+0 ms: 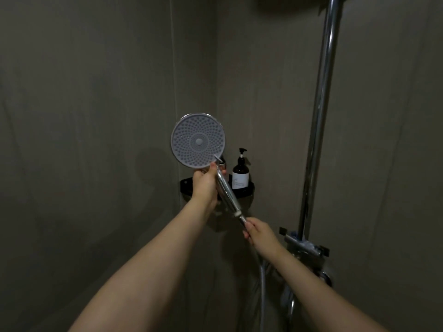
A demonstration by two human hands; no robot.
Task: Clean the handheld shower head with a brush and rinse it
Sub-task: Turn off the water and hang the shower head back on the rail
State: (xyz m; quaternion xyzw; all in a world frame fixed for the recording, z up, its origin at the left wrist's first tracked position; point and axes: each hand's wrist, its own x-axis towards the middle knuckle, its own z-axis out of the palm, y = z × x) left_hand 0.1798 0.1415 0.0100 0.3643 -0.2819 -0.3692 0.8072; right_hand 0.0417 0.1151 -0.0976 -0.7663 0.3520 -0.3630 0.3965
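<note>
- Handheld shower head [198, 141] raised in the shower corner, round nozzle face turned toward the camera, chrome handle [228, 195] slanting down to the right.
- Left hand [206, 185] gripping the handle's top, just under the face, fingers wrapped round it.
- Right hand [257, 232] clamped on the handle's lower end, fingers curled; hose [262, 283] hanging below.
- Dark pump bottle [240, 173] upright on a black corner shelf [247, 191] behind the handle.
- Chrome riser pipe [321, 116] at right, well apart from both hands.

Both hands, left hand [205, 185] and right hand [257, 232], grip the shower head [197, 140].
</note>
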